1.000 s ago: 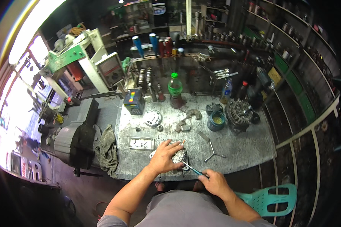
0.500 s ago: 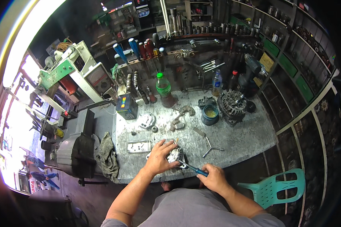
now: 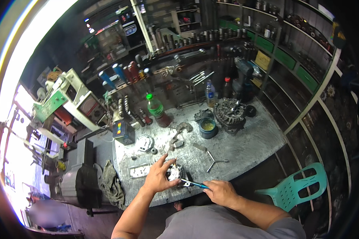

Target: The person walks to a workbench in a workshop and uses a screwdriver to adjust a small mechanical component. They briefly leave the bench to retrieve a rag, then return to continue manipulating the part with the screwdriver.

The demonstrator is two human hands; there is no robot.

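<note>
A round metal alternator part (image 3: pixel 175 173) lies near the front edge of the workbench. My left hand (image 3: pixel 159 178) steadies it, thumb at its near side and fingers across its far side. In my right hand (image 3: pixel 221 192) is a screwdriver (image 3: pixel 198 184) with a blue handle, its shaft pointing left and its tip against the right near side of the part. The exact contact of the tip is too small to tell. Left of my left hand is a shallow rectangular tray (image 3: pixel 132 172) with small pieces in it. A round pale housing cover (image 3: pixel 144 143) lies farther back.
A three-armed wrench (image 3: pixel 213 161) lies right of the part. Behind it stand a blue pot (image 3: pixel 208 128) of yellowish liquid, a larger alternator (image 3: pixel 230 113) and a green-capped bottle (image 3: pixel 155 108). A bench vise (image 3: pixel 81 163) and rag (image 3: pixel 111 183) are left, a green chair (image 3: pixel 301 187) right.
My view has turned, so the bench appears tilted and shifted left. The screwdriver now lies at a flatter angle, still in my right hand. My left hand stays on the alternator part.
</note>
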